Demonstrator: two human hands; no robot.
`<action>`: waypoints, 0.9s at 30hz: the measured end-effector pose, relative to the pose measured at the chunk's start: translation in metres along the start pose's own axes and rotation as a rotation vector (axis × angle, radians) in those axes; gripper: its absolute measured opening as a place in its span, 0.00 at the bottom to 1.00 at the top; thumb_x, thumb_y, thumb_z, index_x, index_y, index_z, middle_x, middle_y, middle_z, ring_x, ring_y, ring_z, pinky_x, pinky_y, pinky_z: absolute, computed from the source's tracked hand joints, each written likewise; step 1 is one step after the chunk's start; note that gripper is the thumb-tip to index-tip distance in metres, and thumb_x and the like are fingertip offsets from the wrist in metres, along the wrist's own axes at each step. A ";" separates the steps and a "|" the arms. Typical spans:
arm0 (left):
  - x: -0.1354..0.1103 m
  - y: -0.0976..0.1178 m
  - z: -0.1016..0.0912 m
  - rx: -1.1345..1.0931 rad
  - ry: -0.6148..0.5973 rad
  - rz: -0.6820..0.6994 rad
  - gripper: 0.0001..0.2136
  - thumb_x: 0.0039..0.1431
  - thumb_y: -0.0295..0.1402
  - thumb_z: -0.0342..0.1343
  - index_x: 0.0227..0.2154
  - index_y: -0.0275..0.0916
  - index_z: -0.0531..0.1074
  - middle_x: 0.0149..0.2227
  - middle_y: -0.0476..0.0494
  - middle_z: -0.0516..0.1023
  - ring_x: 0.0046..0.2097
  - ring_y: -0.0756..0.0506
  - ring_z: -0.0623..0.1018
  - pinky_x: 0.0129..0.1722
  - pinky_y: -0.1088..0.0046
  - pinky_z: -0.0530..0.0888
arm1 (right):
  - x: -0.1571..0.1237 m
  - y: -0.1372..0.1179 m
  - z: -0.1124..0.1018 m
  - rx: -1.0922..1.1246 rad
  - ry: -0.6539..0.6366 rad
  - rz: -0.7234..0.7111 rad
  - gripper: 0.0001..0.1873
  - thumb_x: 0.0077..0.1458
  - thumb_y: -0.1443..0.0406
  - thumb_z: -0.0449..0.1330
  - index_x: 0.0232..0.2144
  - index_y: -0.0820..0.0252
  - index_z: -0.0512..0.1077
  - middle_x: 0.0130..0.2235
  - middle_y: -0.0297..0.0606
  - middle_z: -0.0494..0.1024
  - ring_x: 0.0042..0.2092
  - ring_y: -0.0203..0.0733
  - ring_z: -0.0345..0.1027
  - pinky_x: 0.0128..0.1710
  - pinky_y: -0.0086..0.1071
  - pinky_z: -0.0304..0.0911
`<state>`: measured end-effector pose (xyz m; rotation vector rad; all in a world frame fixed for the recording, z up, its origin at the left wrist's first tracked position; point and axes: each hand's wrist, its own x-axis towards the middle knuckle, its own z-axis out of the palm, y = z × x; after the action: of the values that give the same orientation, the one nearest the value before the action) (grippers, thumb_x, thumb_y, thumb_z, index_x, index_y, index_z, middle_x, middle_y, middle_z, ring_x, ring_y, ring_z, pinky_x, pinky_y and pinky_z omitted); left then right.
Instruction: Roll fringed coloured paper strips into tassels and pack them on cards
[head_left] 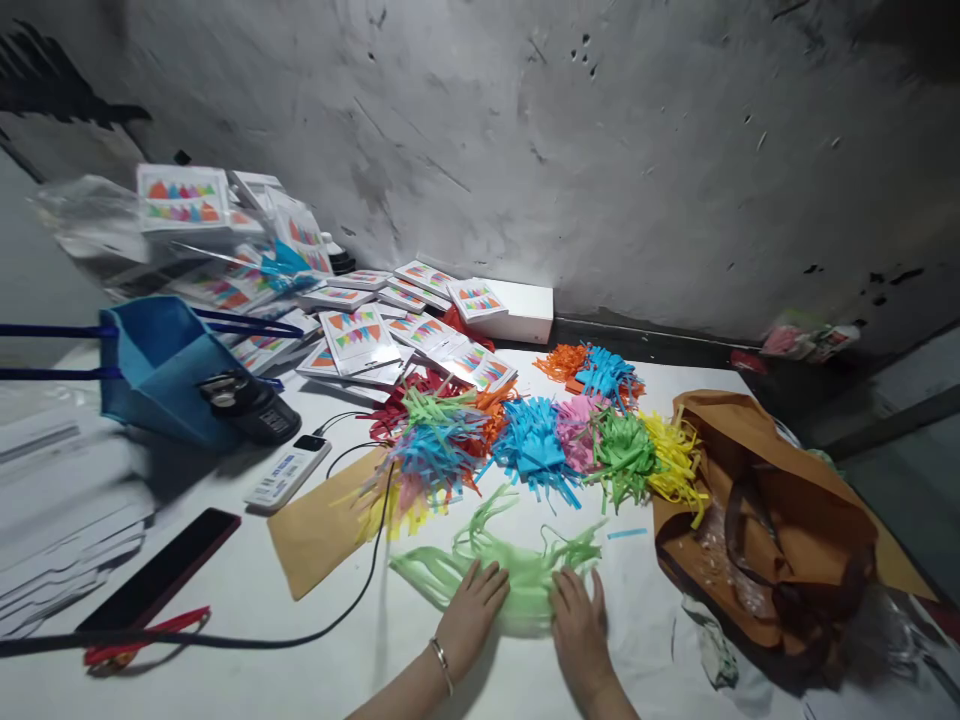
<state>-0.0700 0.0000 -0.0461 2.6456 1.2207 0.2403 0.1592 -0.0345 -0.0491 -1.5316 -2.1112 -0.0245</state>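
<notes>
Light green fringed tissue paper [525, 565] lies spread on the white table, its cut strips fanning away from me. Flat on its left part rests my left hand [472, 615], fingers stretched out, a bracelet on the wrist. My right hand [581, 630] presses on the right edge of the same paper, fingers extended. Beyond the paper sits a row of fringed paper bundles: blue [531, 440], pink [579, 430], green [624, 455] and yellow [673, 455]. A mixed bundle of blue, green and red strips [439, 440] lies left of these.
On the right stands an open brown bag [810, 500]. Several printed bunting packs [360, 340] pile up by the wall with a white box [517, 312]. At left are a blue bag [165, 370], a power bank [289, 472], a phone [165, 570], red-handled scissors [150, 635] and a black cable [300, 640].
</notes>
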 end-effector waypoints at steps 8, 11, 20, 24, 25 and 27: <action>-0.019 0.034 0.016 0.062 -0.052 -0.142 0.30 0.52 0.15 0.43 0.59 0.41 0.62 0.62 0.43 0.65 0.62 0.42 0.65 0.61 0.56 0.61 | -0.041 0.042 -0.060 -0.204 0.152 0.377 0.20 0.56 0.72 0.47 0.47 0.62 0.70 0.54 0.52 0.69 0.56 0.54 0.61 0.58 0.55 0.50; -0.019 0.043 0.019 0.052 -0.053 -0.161 0.28 0.55 0.17 0.44 0.58 0.40 0.62 0.62 0.41 0.64 0.62 0.41 0.65 0.60 0.57 0.62 | -0.032 -0.008 -0.050 0.029 -0.010 0.058 0.32 0.52 0.76 0.46 0.58 0.56 0.61 0.60 0.40 0.65 0.62 0.45 0.55 0.59 0.43 0.56; -0.022 0.055 0.019 0.074 -0.073 -0.204 0.29 0.56 0.17 0.43 0.60 0.42 0.60 0.63 0.42 0.63 0.63 0.41 0.63 0.60 0.56 0.63 | -0.048 -0.043 0.015 0.056 -0.106 0.179 0.35 0.53 0.77 0.47 0.63 0.58 0.54 0.62 0.44 0.62 0.63 0.50 0.54 0.60 0.48 0.54; -0.022 0.056 0.014 0.050 -0.074 -0.212 0.30 0.54 0.15 0.41 0.60 0.40 0.61 0.63 0.41 0.62 0.63 0.41 0.62 0.60 0.55 0.63 | -0.067 0.006 -0.011 -0.017 0.055 0.319 0.31 0.57 0.74 0.47 0.63 0.61 0.54 0.63 0.48 0.58 0.64 0.52 0.51 0.62 0.50 0.49; -0.021 0.057 0.012 0.044 -0.078 -0.212 0.30 0.54 0.15 0.41 0.60 0.39 0.61 0.63 0.41 0.61 0.63 0.41 0.62 0.60 0.55 0.63 | -0.067 0.007 -0.019 -0.025 0.069 0.328 0.32 0.56 0.75 0.47 0.64 0.61 0.52 0.65 0.47 0.55 0.65 0.52 0.48 0.63 0.51 0.48; -0.019 0.061 0.009 0.039 -0.086 -0.224 0.29 0.54 0.15 0.41 0.59 0.37 0.61 0.63 0.40 0.61 0.63 0.41 0.62 0.59 0.55 0.63 | -0.062 -0.006 -0.029 0.015 0.013 0.250 0.37 0.53 0.77 0.46 0.65 0.60 0.49 0.66 0.43 0.52 0.66 0.50 0.45 0.63 0.50 0.49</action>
<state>-0.0357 -0.0543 -0.0403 2.4936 1.4911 0.0658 0.1794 -0.1004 -0.0482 -1.7696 -1.8910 0.0697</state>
